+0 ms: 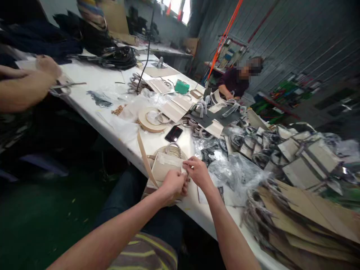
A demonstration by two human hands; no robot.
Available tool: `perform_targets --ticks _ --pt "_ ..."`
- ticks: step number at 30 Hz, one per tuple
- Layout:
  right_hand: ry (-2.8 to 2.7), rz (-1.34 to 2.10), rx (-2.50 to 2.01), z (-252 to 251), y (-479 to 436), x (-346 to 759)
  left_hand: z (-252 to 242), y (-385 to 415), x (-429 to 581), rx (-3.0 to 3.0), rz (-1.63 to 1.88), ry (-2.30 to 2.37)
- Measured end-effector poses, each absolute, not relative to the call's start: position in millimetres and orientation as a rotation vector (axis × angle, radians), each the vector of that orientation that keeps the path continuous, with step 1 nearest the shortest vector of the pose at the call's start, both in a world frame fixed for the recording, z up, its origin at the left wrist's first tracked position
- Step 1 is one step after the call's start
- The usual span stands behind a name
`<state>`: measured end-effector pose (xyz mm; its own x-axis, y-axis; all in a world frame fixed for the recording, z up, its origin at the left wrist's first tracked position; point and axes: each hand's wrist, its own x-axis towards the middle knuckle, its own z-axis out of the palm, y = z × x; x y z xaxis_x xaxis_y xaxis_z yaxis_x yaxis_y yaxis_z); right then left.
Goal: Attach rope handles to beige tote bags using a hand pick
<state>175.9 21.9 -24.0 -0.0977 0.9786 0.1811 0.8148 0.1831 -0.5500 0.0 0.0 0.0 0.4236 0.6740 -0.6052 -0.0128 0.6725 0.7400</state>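
In the head view, a beige bag panel (165, 165) with a pale strip across it and a looped handle (173, 150) at its far side lies at the table's near edge. My left hand (176, 182) is closed on its near right side, fingers curled. Against the right corner, my right hand (197, 171) pinches with thumb and fingers; the fingertips of both hands nearly meet there. A tan strip (146, 159) curves upward at the panel's left. Whatever small piece may be between the fingertips is too small to make out.
Beyond the panel lie a black phone (173, 133) and a roll of tan tape (152, 120). Clear plastic bags (236, 176) and stacked brown panels (306, 213) fill the right. Another person's arms (30, 80) reach in at left; a co-worker (234, 82) sits across the table (129, 142).
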Motion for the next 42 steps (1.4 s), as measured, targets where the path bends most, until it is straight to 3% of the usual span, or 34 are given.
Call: perform_targets --ticks 20,27,42 --pt "-2.222 0.47 -1.647 -13 34 183 -18 -1 10 0.659 0.423 0.987" --pt "-2.205 0.419 -1.772 -14 33 174 -42 -5 18 0.835 0.495 1.018" --pt "-2.183 0.482 -1.839 -10 36 172 -35 -18 6 1.169 0.591 1.034"
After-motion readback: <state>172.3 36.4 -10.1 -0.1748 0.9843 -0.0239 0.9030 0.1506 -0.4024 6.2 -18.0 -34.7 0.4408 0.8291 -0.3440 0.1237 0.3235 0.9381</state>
